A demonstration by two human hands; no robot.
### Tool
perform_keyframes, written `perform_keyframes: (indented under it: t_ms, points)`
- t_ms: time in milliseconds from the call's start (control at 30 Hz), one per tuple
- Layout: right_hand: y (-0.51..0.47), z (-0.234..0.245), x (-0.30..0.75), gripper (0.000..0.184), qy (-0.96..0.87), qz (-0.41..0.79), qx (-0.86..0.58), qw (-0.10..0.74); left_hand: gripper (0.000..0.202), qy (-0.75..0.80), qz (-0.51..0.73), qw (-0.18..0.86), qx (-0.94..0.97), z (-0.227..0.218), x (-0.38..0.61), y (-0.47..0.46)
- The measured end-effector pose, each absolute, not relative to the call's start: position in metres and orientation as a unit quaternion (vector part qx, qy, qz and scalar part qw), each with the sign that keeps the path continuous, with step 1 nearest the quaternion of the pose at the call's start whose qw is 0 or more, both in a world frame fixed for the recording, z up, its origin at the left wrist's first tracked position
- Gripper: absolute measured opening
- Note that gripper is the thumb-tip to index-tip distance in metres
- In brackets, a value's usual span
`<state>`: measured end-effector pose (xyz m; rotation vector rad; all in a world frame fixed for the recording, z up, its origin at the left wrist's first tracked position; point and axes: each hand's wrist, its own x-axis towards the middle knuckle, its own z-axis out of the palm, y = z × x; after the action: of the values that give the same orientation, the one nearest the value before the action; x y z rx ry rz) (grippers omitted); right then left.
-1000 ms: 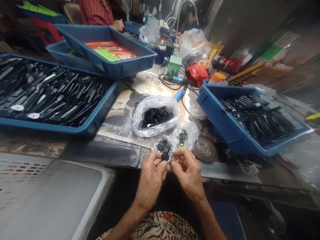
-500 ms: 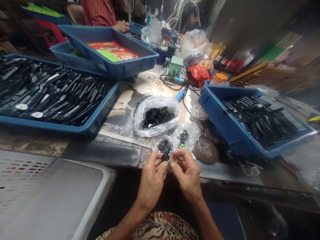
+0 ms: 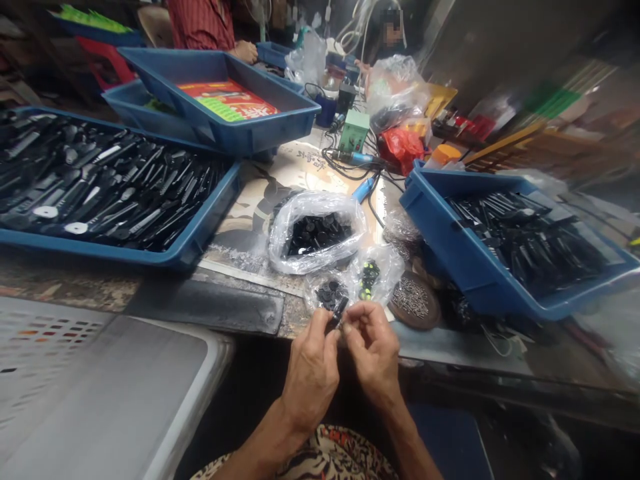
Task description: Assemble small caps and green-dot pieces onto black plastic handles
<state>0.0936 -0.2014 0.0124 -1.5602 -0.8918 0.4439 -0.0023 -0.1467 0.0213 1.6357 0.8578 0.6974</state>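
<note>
My left hand (image 3: 311, 367) pinches a small black plastic piece (image 3: 340, 308) between thumb and fingers, near the table's front edge. Close beside it, my right hand (image 3: 374, 347) has its thumb and fingertips pressed together at the piece; whatever they grip is too small to make out. Just beyond my hands lie small black round pieces (image 3: 330, 293) in clear plastic and a clear bag (image 3: 391, 265) of black and yellow-green pieces. Right of them stands a round brown dish (image 3: 434, 315) of small metal screws or pins. Farther back, an open plastic bag (image 3: 280, 243) holds many black parts.
A blue tray (image 3: 185, 257) of black handled parts fills the left, and a tilted blue bin (image 3: 440, 250) of similar parts stands right. Behind are a stacked tray (image 3: 270, 137), a green box (image 3: 354, 132), and a blue-handled tool (image 3: 363, 190) with cables. A co-worker (image 3: 200, 27) sits beyond.
The black piece in my left hand has been turned, from a face-on disc to a narrower, tilted shape. My left hand has rotated slightly; the right stays close by.
</note>
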Motion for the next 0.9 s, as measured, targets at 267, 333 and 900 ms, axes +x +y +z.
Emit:
perform_keyframes:
  t_ms: [267,333,900]
  points:
    - [-0.202,0.014,0.099,0.01,-0.35,0.285,-0.65,0.611,0.012,0.371,0.259,0.583,0.675,0.024,-0.003,-0.145]
    - [-0.202,0.015,0.1,0.012,-0.343,0.282,-0.658,0.608,0.01,0.368,0.261,0.595,0.666,0.024,-0.004,-0.144]
    - [-0.214,0.023,0.11,0.021,-0.354,0.372,-0.65,0.56,0.007,0.267,0.173,0.822,0.473,0.029,-0.011,-0.142]
